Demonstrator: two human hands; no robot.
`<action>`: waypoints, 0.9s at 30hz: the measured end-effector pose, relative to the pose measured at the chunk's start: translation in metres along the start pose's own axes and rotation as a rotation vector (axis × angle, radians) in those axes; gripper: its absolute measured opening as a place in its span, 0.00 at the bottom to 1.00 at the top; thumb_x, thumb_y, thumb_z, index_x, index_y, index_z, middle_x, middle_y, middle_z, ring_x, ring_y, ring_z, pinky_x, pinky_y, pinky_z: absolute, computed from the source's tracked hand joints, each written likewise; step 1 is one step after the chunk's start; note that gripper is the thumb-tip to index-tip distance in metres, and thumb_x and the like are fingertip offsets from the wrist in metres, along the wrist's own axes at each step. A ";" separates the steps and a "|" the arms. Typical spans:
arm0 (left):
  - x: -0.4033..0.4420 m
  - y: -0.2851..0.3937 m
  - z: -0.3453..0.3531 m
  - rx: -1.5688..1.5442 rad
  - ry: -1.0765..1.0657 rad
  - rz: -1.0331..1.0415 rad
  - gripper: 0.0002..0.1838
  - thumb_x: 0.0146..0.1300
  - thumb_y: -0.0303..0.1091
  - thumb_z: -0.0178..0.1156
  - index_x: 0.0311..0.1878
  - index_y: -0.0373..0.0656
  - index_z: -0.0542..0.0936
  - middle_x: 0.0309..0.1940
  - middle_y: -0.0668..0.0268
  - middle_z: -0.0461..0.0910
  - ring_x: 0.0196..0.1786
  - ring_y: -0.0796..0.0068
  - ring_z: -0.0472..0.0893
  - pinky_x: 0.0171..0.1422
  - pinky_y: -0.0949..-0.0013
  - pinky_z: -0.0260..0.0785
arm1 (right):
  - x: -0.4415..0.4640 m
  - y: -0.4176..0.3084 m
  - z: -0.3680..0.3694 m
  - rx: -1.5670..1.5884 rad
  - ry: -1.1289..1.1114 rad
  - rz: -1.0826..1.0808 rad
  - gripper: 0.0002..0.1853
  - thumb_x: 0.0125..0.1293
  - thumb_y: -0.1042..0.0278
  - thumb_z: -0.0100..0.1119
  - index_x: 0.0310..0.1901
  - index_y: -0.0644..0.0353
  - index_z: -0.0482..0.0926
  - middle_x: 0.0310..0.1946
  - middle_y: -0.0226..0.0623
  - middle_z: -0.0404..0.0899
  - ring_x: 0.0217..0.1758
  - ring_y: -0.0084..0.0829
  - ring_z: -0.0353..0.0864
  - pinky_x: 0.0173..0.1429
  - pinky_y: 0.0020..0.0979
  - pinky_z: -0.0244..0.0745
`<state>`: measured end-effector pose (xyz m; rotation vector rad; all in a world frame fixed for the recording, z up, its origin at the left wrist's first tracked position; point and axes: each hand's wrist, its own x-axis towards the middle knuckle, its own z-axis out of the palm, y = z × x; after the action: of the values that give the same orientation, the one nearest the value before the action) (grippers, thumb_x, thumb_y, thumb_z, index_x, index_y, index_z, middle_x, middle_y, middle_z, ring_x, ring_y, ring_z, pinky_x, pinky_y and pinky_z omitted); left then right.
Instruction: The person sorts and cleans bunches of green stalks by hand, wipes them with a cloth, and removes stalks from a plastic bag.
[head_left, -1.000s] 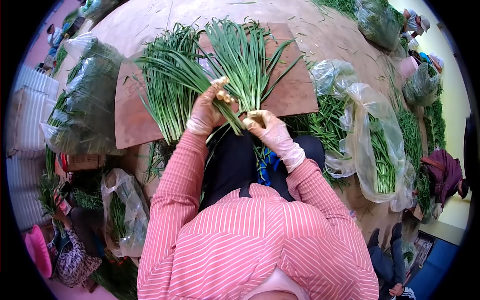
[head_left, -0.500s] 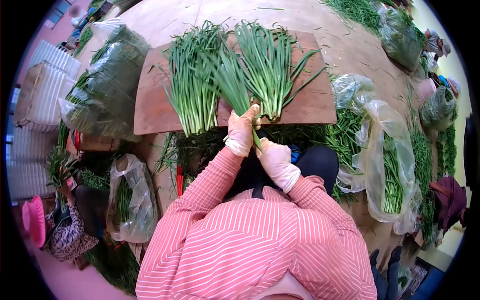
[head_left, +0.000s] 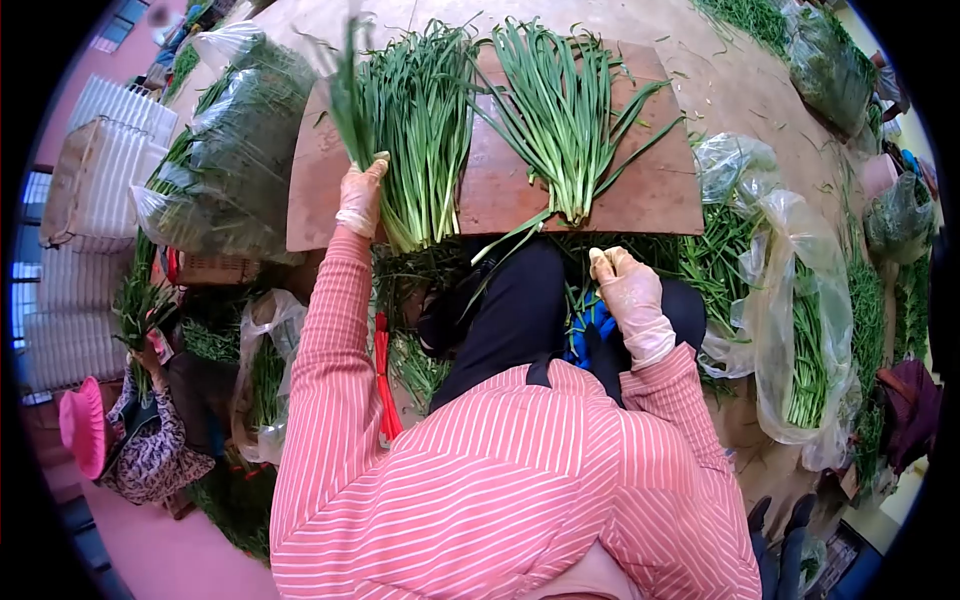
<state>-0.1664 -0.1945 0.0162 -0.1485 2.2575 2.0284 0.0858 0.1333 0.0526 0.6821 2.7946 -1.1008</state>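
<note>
My gloved left hand [head_left: 361, 194] grips a small bunch of green stalks [head_left: 350, 110] at the left side of a brown board [head_left: 640, 200]. Right beside it on the board lies a thick pile of long green stalks [head_left: 420, 130], leaves pointing away from me. A second, looser pile [head_left: 565, 130] lies further right, a few stalks hanging over the near edge. My gloved right hand [head_left: 632, 290] is over my lap below the board, fingers curled together; whatever they hold, if anything, is too small to make out.
Plastic bags of greens stand at left [head_left: 235, 150] and right [head_left: 805, 340]. Red strips [head_left: 385, 385] hang by my left forearm. Loose greens lie beneath the board. A person with a pink hat [head_left: 85, 428] sits at lower left; other people are at the edges.
My left hand has moved from the middle to the board's left side with the bunch. My right hand has come apart from it and shifted right. The camera view has shifted too.
</note>
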 end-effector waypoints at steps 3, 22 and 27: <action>0.017 -0.023 0.015 0.814 0.190 -0.096 0.33 0.59 0.54 0.56 0.65 0.49 0.64 0.64 0.49 0.59 0.64 0.48 0.61 0.67 0.54 0.54 | 0.002 -0.001 0.003 -0.061 0.003 -0.038 0.20 0.65 0.46 0.48 0.35 0.55 0.78 0.29 0.44 0.81 0.33 0.47 0.80 0.38 0.43 0.73; -0.045 0.031 0.073 1.005 0.288 0.830 0.35 0.54 0.59 0.61 0.58 0.44 0.72 0.60 0.48 0.64 0.65 0.52 0.60 0.69 0.54 0.50 | 0.001 -0.014 -0.005 -0.053 -0.014 -0.028 0.18 0.64 0.49 0.48 0.37 0.55 0.78 0.35 0.41 0.80 0.39 0.45 0.79 0.42 0.41 0.73; -0.118 0.021 0.138 0.941 -0.261 0.949 0.26 0.48 0.50 0.68 0.46 0.44 0.77 0.42 0.56 0.77 0.47 0.54 0.75 0.52 0.57 0.65 | 0.004 0.005 0.016 0.043 0.243 -0.253 0.16 0.59 0.51 0.52 0.28 0.54 0.80 0.29 0.41 0.80 0.33 0.46 0.79 0.37 0.43 0.74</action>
<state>-0.0514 -0.0543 0.0389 1.3506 3.0518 0.7741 0.0823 0.1275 0.0369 0.5061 3.1431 -1.1944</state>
